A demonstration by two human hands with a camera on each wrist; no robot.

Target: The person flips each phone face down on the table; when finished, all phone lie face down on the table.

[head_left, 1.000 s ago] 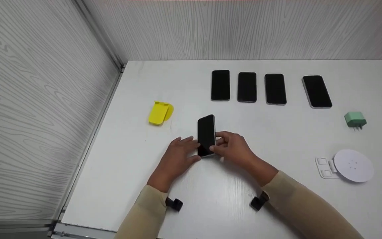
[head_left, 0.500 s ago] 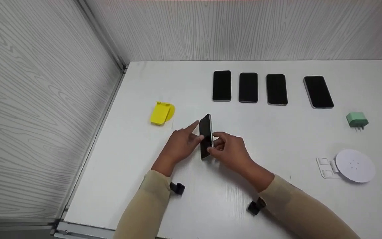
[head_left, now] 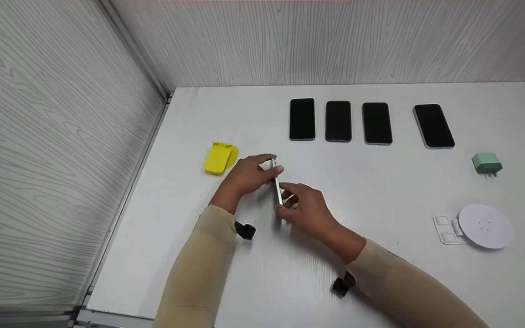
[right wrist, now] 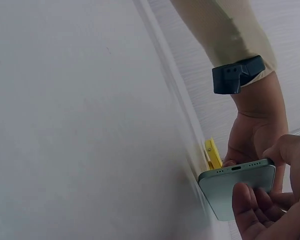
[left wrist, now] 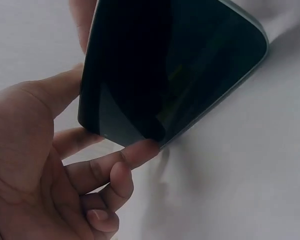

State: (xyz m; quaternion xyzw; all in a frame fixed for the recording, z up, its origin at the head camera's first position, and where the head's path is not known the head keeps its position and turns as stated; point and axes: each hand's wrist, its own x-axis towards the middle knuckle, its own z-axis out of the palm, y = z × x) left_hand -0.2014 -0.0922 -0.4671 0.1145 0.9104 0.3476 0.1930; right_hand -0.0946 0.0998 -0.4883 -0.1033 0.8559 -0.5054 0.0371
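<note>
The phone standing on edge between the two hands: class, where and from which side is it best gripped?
Probably by its two long thin edges, pinched from above. The phone stands on edge, so its broad faces point sideways toward the left hand and right hand, and the upper long edge is the free one.

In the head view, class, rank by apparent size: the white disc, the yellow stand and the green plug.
1. White disc, largest.
2. Yellow stand.
3. Green plug, smallest.
The disc lies nearer the camera, which may flatter it.
</note>
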